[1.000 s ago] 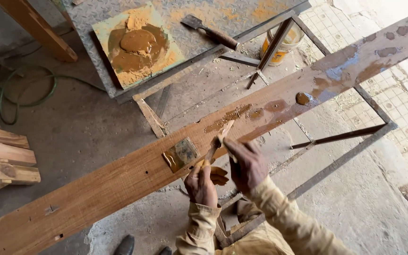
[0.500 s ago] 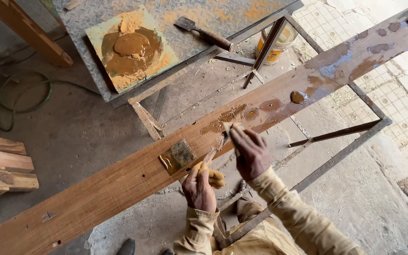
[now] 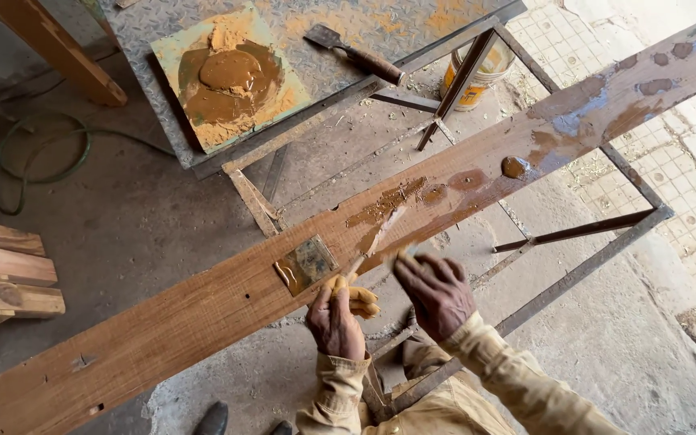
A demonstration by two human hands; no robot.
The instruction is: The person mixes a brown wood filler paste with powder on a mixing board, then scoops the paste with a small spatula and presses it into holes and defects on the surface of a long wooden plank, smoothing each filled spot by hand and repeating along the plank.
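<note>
A long reddish wooden plank [image 3: 163, 330] lies slantwise across a metal frame [image 3: 582, 270], smeared with brown filler patches [image 3: 517, 167]. My left hand [image 3: 336, 322] is closed on a yellowish handle [image 3: 362, 302] at the plank's near edge. A thin pale blade [image 3: 382, 234] runs up from it over the wet filler. Just left of that hand a square metal scraper plate [image 3: 306, 264] lies flat on the plank. My right hand [image 3: 437, 294] hovers beside the left with fingers curled at the plank's edge; whether it holds anything is unclear.
On a checker-plate table [image 3: 412, 20] behind sit a tile with a heap of brown filler [image 3: 231, 76] and a putty knife [image 3: 356, 52]. A paint can [image 3: 477, 76] stands under the frame. A green hose [image 3: 34, 161], stacked boards [image 3: 2, 274] and a shoe [image 3: 215, 419] are on the floor.
My right hand has drawn back from the thin blade on the plank toward the near edge. The left hand has stayed at the handle.
</note>
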